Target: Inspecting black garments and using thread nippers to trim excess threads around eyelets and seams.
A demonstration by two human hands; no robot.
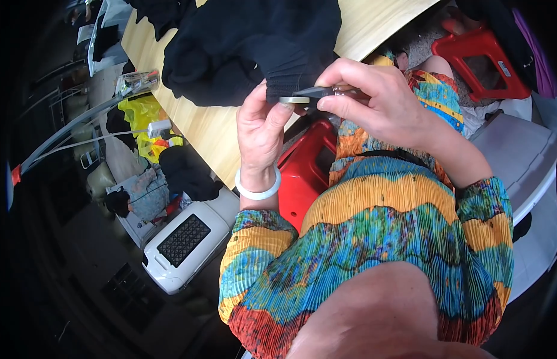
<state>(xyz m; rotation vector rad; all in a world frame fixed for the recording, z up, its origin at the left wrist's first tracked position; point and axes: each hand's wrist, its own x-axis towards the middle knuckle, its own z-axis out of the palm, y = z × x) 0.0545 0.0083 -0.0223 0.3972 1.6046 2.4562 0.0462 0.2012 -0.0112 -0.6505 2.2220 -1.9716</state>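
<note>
Pinching the ribbed edge (282, 84) of a black garment (230, 48), the left hand (258, 128) has a closed grip, its thumb toward the near side. A pale round piece (295, 100) sits at the thumb tip, just beside that edge; its kind is too small to tell. The right hand (380, 105) has a narrow grip, thumb and fingers closed around a slim dark tool (317, 91). The tool points left, its tip at the round piece; whether they touch is unclear.

The garment lies heaped on the pale wooden bench (203, 128), its ribbed edge drawn toward the near corner. This probably lets the bench bear the bulk while the edge comes close to the body. The left hand seems to steady the cloth, and the right holds its tool low between the fingers, likely for fine control of the tip.

Counted, there are two hands, one garment being held, one tool and one round piece. One pale bracelet (258, 192) circles the left wrist. Two red stools show: one (302, 182) near, beside the person's lap, and another (447, 51) at the far right. To the left of the bench are one bright yellow bag (133, 113) and, nearer, one white case (215, 221) with a single dark panel (184, 240).
</note>
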